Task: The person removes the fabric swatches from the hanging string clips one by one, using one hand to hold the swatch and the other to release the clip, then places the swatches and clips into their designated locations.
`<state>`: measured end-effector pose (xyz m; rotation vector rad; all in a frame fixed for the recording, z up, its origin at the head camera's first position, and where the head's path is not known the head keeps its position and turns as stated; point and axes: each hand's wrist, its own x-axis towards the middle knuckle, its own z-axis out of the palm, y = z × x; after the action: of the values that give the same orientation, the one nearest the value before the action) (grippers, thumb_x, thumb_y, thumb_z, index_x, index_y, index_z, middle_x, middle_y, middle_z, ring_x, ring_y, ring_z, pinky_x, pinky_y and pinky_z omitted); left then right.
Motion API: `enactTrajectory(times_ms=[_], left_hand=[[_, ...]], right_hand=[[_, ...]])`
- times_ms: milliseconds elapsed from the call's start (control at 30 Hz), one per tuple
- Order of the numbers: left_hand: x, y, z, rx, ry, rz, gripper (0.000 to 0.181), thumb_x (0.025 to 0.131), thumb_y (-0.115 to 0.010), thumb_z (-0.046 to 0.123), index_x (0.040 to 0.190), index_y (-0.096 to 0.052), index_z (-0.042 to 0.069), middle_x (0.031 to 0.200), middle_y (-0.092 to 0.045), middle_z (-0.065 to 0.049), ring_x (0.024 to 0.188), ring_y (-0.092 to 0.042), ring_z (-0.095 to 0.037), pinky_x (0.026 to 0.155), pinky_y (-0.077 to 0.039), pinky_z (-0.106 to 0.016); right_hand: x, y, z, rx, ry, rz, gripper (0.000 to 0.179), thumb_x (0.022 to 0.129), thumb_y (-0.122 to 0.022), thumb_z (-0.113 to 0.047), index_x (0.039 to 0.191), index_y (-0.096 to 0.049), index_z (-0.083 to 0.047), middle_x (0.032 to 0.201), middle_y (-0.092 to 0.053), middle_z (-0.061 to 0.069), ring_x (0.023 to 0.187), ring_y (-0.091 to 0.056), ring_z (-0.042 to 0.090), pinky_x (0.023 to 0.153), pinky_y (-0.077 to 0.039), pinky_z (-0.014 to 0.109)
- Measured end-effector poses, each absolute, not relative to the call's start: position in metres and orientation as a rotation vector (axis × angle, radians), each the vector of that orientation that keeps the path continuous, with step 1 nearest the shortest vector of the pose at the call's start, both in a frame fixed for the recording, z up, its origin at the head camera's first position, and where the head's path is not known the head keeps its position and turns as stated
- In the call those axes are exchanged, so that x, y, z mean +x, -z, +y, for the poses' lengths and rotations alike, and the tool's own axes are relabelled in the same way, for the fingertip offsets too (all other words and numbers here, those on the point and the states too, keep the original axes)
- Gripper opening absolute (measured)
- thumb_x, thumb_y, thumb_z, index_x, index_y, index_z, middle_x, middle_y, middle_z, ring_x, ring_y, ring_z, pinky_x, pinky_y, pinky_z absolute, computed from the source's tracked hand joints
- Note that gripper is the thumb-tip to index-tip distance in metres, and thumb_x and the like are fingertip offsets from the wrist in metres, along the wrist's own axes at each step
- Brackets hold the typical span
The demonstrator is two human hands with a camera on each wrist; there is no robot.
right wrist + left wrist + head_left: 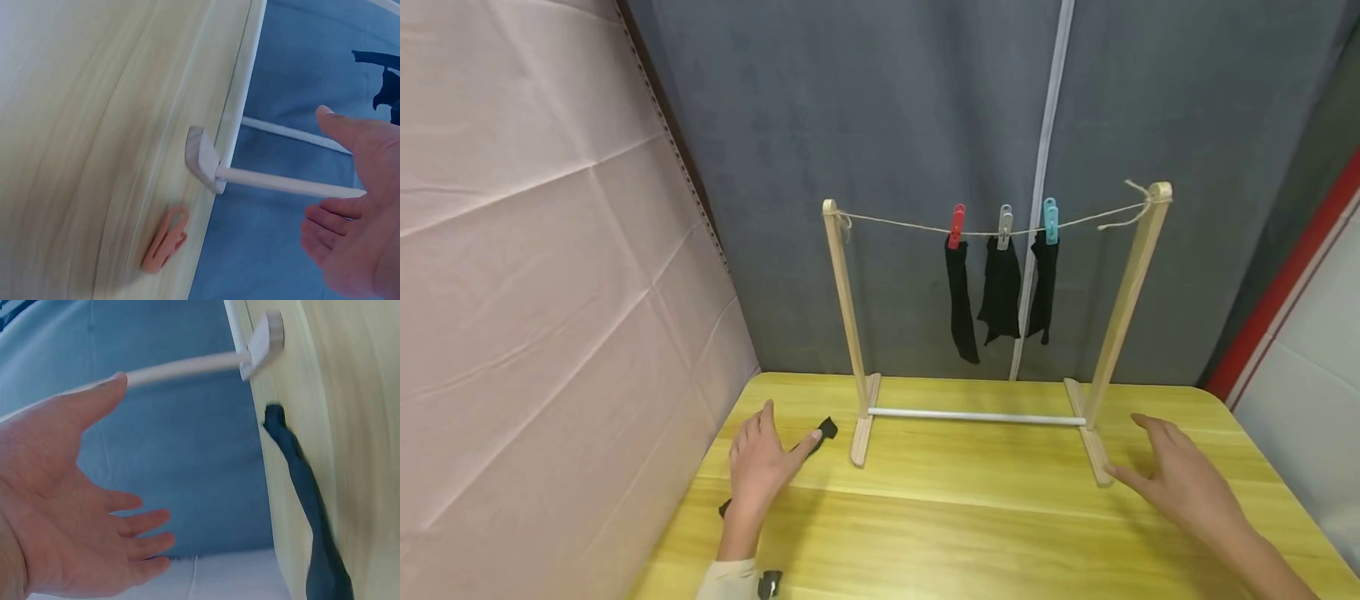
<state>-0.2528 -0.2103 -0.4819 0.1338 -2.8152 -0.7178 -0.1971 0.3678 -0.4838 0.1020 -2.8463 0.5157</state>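
My left hand [760,467] hovers over the left part of the table, fingers spread, holding nothing. Beneath it lies a long, narrow black cloth [306,487], partly covered by the hand in the head view. My right hand [1187,483] is held beside the right foot of a small wooden drying rack [1120,321], its thumb and fingers apart and nothing between them. An orange clothespin [165,242] lies on the table in the right wrist view; the hand hides it in the head view. Three black cloth pieces [1002,292] hang from the rack's string.
Red [957,227], grey [1004,227] and blue [1051,222] clothespins grip the hanging pieces. A white bar [977,417] joins the rack's feet low down. A grey curtain [880,108] stands behind the yellow wooden table [970,533], with a pinkish sheet [550,292] at left.
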Motion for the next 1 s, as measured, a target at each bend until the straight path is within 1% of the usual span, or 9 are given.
enactTrajectory(times_ms=[167, 333, 433, 533, 633, 800, 867, 967, 1000], left_hand=[[-0.266, 0.478, -0.182, -0.026, 0.774, -2.759, 0.115, 0.085, -0.082, 0.061, 0.164, -0.028, -0.002, 0.163, -0.040, -0.030, 0.151, -0.039, -0.050, 0.121, -0.032, -0.069], [-0.273, 0.476, -0.153, -0.124, 0.873, -2.802, 0.115, 0.083, -0.086, 0.057, 0.163, -0.029, -0.004, 0.165, -0.038, -0.028, 0.152, -0.039, -0.049, 0.121, -0.035, -0.067], [-0.275, 0.475, -0.137, -0.174, 0.947, -2.826, 0.117, 0.082, -0.087, 0.056, 0.164, -0.028, -0.003, 0.168, -0.035, -0.027, 0.154, -0.037, -0.048, 0.122, -0.035, -0.065], [-0.279, 0.477, -0.123, -0.239, 1.021, -2.779, 0.113, 0.084, -0.086, 0.055, 0.165, -0.029, 0.002, 0.169, -0.034, -0.023, 0.154, -0.038, -0.047, 0.121, -0.038, -0.065], [-0.283, 0.480, -0.112, -0.333, 1.105, -2.698, 0.107, 0.086, -0.083, 0.056, 0.167, -0.030, 0.009, 0.171, -0.034, -0.018, 0.154, -0.040, -0.045, 0.119, -0.041, -0.066], [-0.289, 0.484, -0.097, -0.436, 1.254, -2.601, 0.095, 0.088, -0.079, 0.061, 0.164, -0.038, 0.024, 0.172, -0.037, -0.007, 0.158, -0.037, -0.038, 0.121, -0.038, -0.067], [-0.292, 0.485, -0.089, -0.468, 1.325, -2.561, 0.089, 0.089, -0.079, 0.060, 0.162, -0.042, 0.027, 0.169, -0.042, -0.004, 0.160, -0.034, -0.035, 0.123, -0.035, -0.066], [-0.298, 0.485, -0.075, -0.539, 1.430, -2.485, 0.078, 0.092, -0.078, 0.057, 0.158, -0.049, 0.027, 0.162, -0.052, 0.002, 0.158, -0.039, -0.031, 0.124, -0.036, -0.063], [-0.300, 0.484, -0.070, -0.565, 1.462, -2.454, 0.075, 0.093, -0.077, 0.055, 0.156, -0.051, 0.025, 0.159, -0.056, 0.004, 0.156, -0.042, -0.029, 0.123, -0.037, -0.061]], right_hand=[[-0.196, 0.480, 0.349, 0.083, -0.598, -2.752, 0.097, 0.087, -0.084, -0.053, 0.150, -0.043, 0.010, 0.142, -0.050, 0.037, 0.124, -0.050, 0.057, 0.088, -0.048, 0.074], [-0.196, 0.480, 0.331, 0.083, -0.690, -2.683, 0.096, 0.088, -0.085, -0.049, 0.153, -0.041, 0.006, 0.146, -0.048, 0.035, 0.128, -0.048, 0.055, 0.086, -0.049, 0.073], [-0.199, 0.480, 0.319, 0.082, -0.756, -2.645, 0.095, 0.089, -0.085, -0.047, 0.155, -0.039, 0.004, 0.150, -0.046, 0.035, 0.132, -0.047, 0.056, 0.087, -0.048, 0.073], [-0.203, 0.481, 0.307, 0.082, -0.813, -2.622, 0.097, 0.090, -0.084, -0.046, 0.158, -0.036, 0.003, 0.153, -0.044, 0.035, 0.134, -0.046, 0.058, 0.090, -0.047, 0.075], [-0.206, 0.482, 0.296, 0.085, -0.855, -2.613, 0.097, 0.089, -0.085, -0.045, 0.159, -0.036, 0.002, 0.154, -0.044, 0.034, 0.135, -0.046, 0.059, 0.092, -0.046, 0.075], [-0.208, 0.484, 0.280, 0.130, -0.883, -2.588, 0.093, 0.090, -0.085, -0.044, 0.158, -0.039, 0.000, 0.155, -0.046, 0.029, 0.136, -0.047, 0.057, 0.095, -0.046, 0.076], [-0.210, 0.485, 0.276, 0.159, -0.896, -2.563, 0.092, 0.090, -0.085, -0.043, 0.158, -0.039, -0.002, 0.155, -0.047, 0.027, 0.137, -0.048, 0.055, 0.097, -0.045, 0.075], [-0.212, 0.487, 0.269, 0.200, -0.929, -2.500, 0.088, 0.090, -0.085, -0.038, 0.159, -0.040, -0.005, 0.156, -0.048, 0.025, 0.137, -0.049, 0.052, 0.098, -0.045, 0.074], [-0.213, 0.487, 0.267, 0.211, -0.945, -2.483, 0.087, 0.090, -0.085, -0.036, 0.159, -0.040, -0.007, 0.156, -0.048, 0.025, 0.138, -0.048, 0.051, 0.099, -0.044, 0.074]])
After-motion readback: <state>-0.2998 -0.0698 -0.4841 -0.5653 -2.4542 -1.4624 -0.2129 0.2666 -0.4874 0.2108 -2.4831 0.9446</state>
